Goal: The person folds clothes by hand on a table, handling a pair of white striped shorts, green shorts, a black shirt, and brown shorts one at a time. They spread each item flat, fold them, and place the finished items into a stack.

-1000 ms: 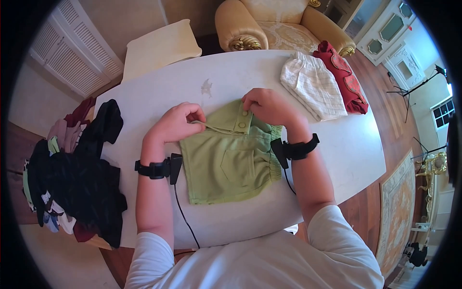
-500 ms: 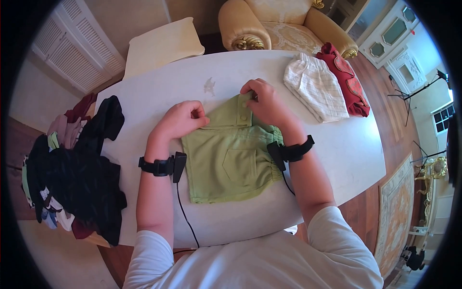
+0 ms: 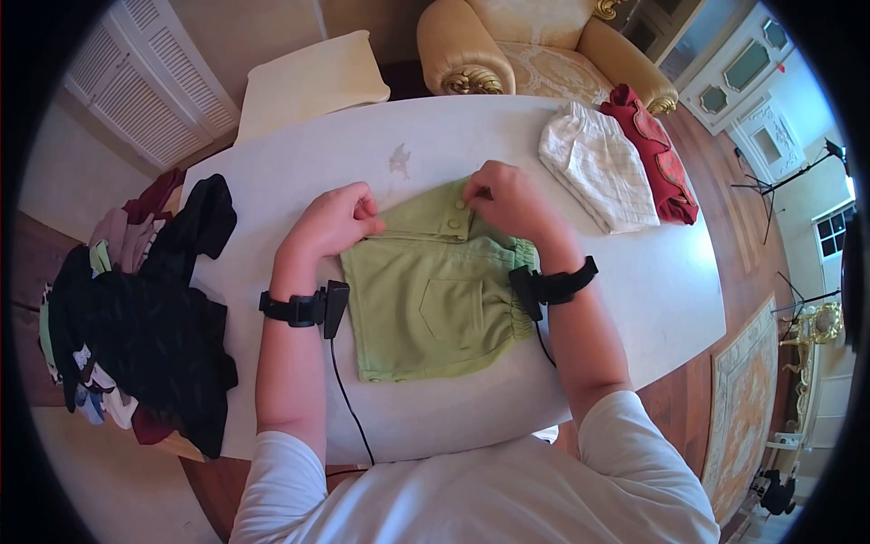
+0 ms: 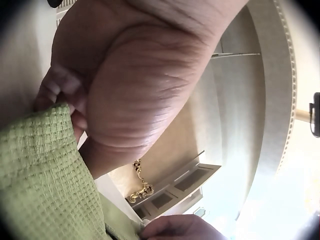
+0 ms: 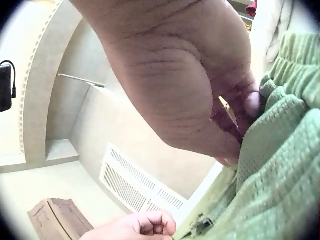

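Green shorts [image 3: 417, 308] with a patch pocket and an elastic waist at the right lie on the white table [image 3: 625, 335]. The left hand [image 3: 337, 220] pinches the upper left corner of their folded leg. At the top, beside two round buttons, the right hand [image 3: 512, 201] grips the fabric near the hem. In the left wrist view the left hand [image 4: 135, 85] has its fingertips at the edge of the green fabric [image 4: 45, 170]. The right wrist view shows fingers of the right hand [image 5: 190, 80] pinching the green cloth [image 5: 285, 160].
White checked shorts [image 3: 598, 168] and a red garment [image 3: 654, 154] lie side by side at the table's back right. A heap of dark and mixed clothes [image 3: 145, 335] covers the left end. Behind the table stand a cream side table [image 3: 313, 82] and a gold armchair [image 3: 544, 54].
Over the last second the left hand shifts slightly, its hold staying near the corner. The right hand rises, then lowers again with the cloth, and the folded upper part moves with it.
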{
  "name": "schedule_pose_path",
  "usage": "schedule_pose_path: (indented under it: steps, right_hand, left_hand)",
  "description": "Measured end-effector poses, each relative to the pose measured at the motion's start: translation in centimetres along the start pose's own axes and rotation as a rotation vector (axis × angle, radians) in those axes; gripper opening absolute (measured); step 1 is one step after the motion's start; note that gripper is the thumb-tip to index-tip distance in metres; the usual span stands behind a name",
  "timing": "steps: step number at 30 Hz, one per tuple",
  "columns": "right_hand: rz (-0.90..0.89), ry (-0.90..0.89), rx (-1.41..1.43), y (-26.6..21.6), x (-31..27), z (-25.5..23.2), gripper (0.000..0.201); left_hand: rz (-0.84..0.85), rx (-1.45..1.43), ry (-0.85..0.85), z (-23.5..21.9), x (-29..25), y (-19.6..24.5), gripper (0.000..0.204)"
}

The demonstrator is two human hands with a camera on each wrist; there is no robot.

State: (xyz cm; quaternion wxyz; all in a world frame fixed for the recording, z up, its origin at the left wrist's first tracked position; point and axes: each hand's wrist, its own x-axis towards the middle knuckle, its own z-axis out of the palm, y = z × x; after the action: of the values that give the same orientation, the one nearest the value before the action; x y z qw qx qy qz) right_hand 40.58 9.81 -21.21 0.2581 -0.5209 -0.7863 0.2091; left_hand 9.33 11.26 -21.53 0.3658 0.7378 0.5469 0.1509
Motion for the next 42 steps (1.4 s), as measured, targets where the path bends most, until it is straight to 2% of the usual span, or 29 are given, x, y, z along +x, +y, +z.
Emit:
schedule_pose_path:
  steps: [3, 4, 7, 9, 12, 21, 24, 29, 32, 36, 42]
  right_hand:
    - [0.025, 0.072, 0.014, -0.2, 0.1, -0.5, 0.015]
    - [0.038, 0.097, 0.005, -0.4, 0.1, -0.7, 0.016]
    - [0.119, -0.106, -0.022, -0.4, -0.1, -1.3, 0.020]
    - [0.103, -0.105, -0.060, -0.6, -0.1, -1.3, 0.023]
    - [0.044, -0.089, -0.111, -1.0, -0.1, -1.2, 0.028]
    - [-0.087, -0.037, -0.069, -0.2, 0.2, 0.0, 0.038]
    - [-0.109, -0.039, -0.021, 0.5, 0.5, -0.2, 0.038]
    - [-0.151, -0.021, 0.019, 1.8, 0.7, 0.8, 0.037]
    - [-0.125, -0.042, 0.032, 1.7, 0.6, 0.7, 0.038]
    - [-0.137, 0.003, 0.089, 2.1, 0.7, 1.1, 0.036]
    - [-0.022, -0.073, 0.135, 1.7, 0.6, 0.0, 0.041]
  left_hand:
    - [0.114, 0.038, 0.164, 0.2, -0.4, 0.7, 0.022]
    - [0.101, -0.003, 0.132, 0.0, -0.4, 1.3, 0.021]
    - [0.088, -0.103, 0.005, 0.0, -0.5, 2.5, 0.017]
    - [0.112, -0.135, -0.120, 0.5, -0.4, 2.2, 0.014]
    - [0.069, -0.031, -0.138, 0.9, -0.8, 3.0, 0.012]
    - [0.062, 0.035, -0.007, 0.6, -1.3, 3.3, 0.010]
    - [0.214, 0.103, 0.066, 0.3, -1.8, 3.7, 0.010]
    - [0.229, 0.050, 0.073, -1.0, -5.4, 7.3, 0.012]
    - [0.170, -0.051, 0.066, -0.1, -7.5, 6.3, 0.012]
    - [0.263, 0.056, 0.099, 1.3, -9.4, 1.5, 0.014]
    - [0.355, -0.086, -0.005, 1.9, -11.4, -1.2, 0.034]
